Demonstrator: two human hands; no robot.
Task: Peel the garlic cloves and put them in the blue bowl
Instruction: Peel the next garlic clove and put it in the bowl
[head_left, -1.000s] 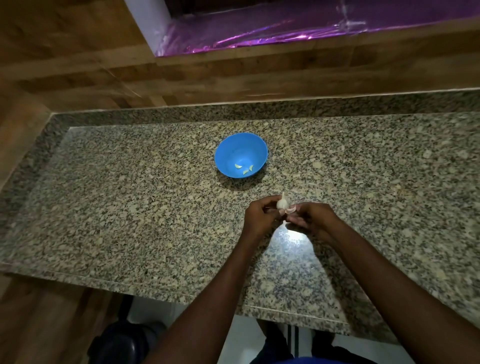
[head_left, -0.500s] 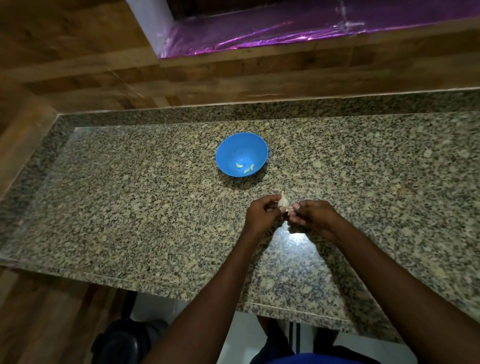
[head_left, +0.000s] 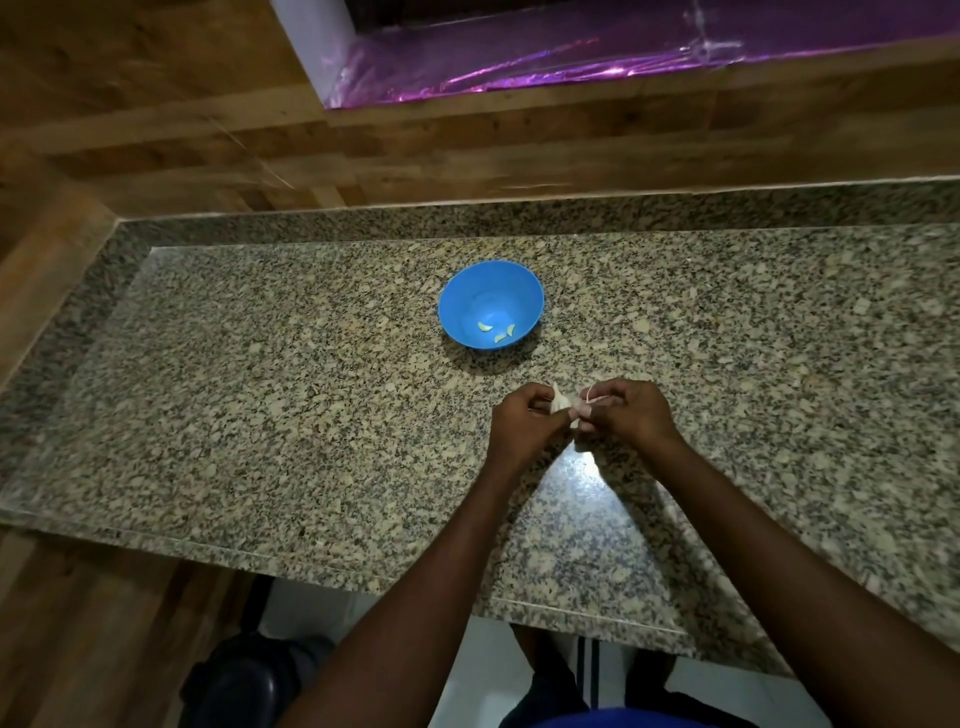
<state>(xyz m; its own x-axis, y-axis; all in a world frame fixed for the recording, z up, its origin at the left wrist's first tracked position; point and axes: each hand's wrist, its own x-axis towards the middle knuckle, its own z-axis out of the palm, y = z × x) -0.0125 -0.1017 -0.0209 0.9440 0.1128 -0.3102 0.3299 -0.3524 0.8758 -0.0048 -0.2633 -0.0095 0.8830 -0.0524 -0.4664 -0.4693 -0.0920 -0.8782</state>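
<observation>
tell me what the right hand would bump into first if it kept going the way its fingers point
The right hand points its fingers leftward at the garlic it already pinches, so the garlic comes first, and right behind it the left hand gripping the other side. The blue bowl sits farther back, off that line.

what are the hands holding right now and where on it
Both hands hold one piece of garlic above the counter: the left hand grips its left side, the right hand pinches the skin on its right side.

Granite surface (head_left: 260, 415), blue bowl (head_left: 467, 291) holding three peeled cloves (head_left: 497, 332), left hand (head_left: 524, 426) and right hand (head_left: 628, 415) pinching garlic (head_left: 563, 405) just above surface
</observation>
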